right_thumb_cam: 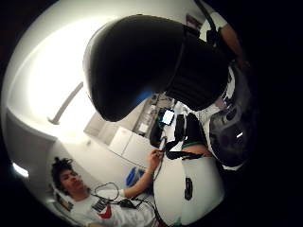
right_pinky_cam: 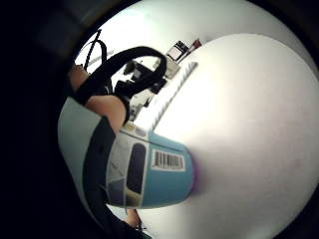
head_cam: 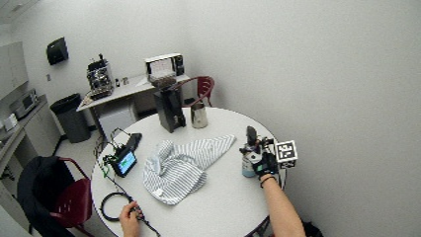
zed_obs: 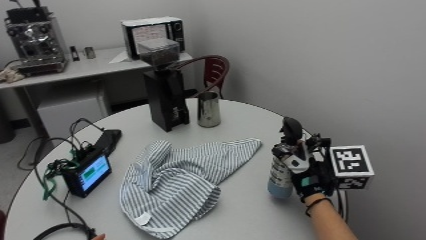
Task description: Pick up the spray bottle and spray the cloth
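Outside view: gloved right hand (zed_obs: 307,181) is wrapped around a pale blue plastic spray bottle with a black trigger head (zed_obs: 285,162), fingers curled round the body, at the near right edge of the round white table (zed_obs: 246,220). Bottle stands upright, its base at or just above the tabletop; cannot tell whether it has left the surface. Nozzle points roughly toward the blue-and-white striped cloth (zed_obs: 180,182), which lies crumpled and spread across the table's middle, apart from the bottle. I judge this orientation suits spraying once the bottle is lifted and aimed. Behind the cloth stand a tall black grinder-like appliance (zed_obs: 163,95) and a steel cup (zed_obs: 208,109); a small device with a lit screen (zed_obs: 88,174) sits to the cloth's far side, out of the likely spray line. Wide outside view: same layout; hand (head_cam: 266,165) on bottle (head_cam: 249,160), cloth (head_cam: 181,168) between it and the screen device; bare hand (head_cam: 129,216) rests near a cable at the table's front edge, not involved. Little finger side palm view: bottle's blue labelled body (right_pinky_cam: 154,172) with barcode fills the area close to the palm, over white table. Thumb side palm view: black trigger head (right_thumb_cam: 142,61) looms close. Judgement: grasp made, spraying not yet begun.
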A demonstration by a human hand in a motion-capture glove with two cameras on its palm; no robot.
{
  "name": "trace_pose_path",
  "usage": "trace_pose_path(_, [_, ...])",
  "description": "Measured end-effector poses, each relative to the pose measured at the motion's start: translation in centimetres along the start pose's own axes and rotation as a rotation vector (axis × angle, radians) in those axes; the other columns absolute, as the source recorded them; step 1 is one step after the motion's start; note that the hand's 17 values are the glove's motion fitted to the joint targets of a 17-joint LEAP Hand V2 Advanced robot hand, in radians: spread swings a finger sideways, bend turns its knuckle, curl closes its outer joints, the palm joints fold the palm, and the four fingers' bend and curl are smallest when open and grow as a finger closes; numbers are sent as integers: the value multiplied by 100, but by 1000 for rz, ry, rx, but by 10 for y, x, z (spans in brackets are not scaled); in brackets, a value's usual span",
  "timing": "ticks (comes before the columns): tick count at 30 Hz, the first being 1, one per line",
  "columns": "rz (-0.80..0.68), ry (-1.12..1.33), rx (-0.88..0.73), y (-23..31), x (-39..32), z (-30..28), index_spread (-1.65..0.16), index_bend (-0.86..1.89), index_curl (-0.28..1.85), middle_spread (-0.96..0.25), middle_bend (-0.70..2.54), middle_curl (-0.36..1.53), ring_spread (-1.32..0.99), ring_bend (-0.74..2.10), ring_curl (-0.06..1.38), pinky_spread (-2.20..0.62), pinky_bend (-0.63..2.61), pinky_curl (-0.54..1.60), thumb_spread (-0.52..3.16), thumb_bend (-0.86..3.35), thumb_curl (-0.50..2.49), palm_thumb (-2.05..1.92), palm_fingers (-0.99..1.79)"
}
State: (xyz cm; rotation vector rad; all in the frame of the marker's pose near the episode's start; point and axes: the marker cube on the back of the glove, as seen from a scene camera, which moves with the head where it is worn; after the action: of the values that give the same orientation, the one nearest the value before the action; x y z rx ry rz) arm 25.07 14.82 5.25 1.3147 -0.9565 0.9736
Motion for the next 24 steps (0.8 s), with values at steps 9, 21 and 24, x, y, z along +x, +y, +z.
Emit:
trace_pose_path(9, [-136,61,-208,-26,-97,-15,-24,9,23,-7,34,42,-9,59,41,6,36,35,81,-1,47,90,113])
trace_pose_path(21, [25,190,-470,-5,-53,55,-22,10,24,-5,38,44,-8,64,43,-2,41,37,79,-3,51,87,118])
trace_pose_path(24, [80,159,-501,8,-31,60,-22,10,24,-5,40,45,-8,65,43,-3,40,37,79,-3,52,87,119])
